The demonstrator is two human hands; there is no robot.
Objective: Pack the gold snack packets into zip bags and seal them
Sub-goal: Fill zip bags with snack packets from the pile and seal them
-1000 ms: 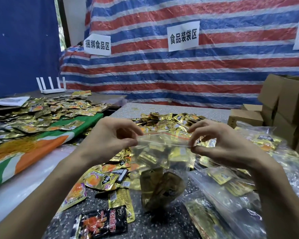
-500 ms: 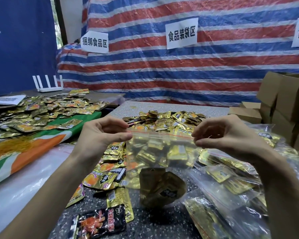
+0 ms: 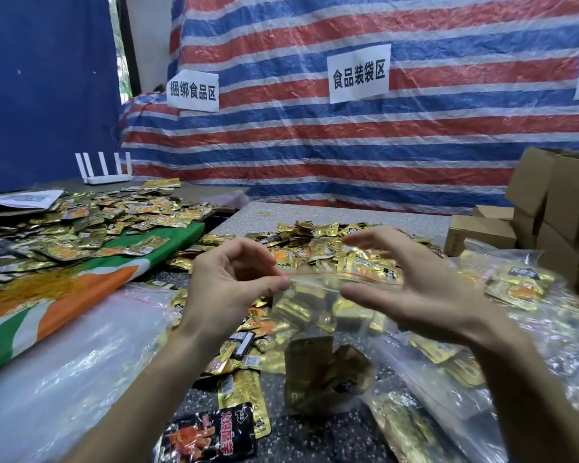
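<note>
The left hand (image 3: 228,289) pinches the left end of the zip bag's (image 3: 315,305) top, held up over the table (image 3: 315,439), while the right hand's (image 3: 415,289) fingers and thumb stand apart around the other end. Hung from one corner, the bag may sag and spill its gold packets (image 3: 325,372). Blur hides whether the strip is sealed.

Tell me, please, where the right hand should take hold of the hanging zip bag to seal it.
Probably the free right end of the zip strip, pinched thumb-and-finger from the right. The zip bag hangs from the left hand, which pinches the left end, so the flat red-lined strip lies sideways toward the open right hand.
</note>
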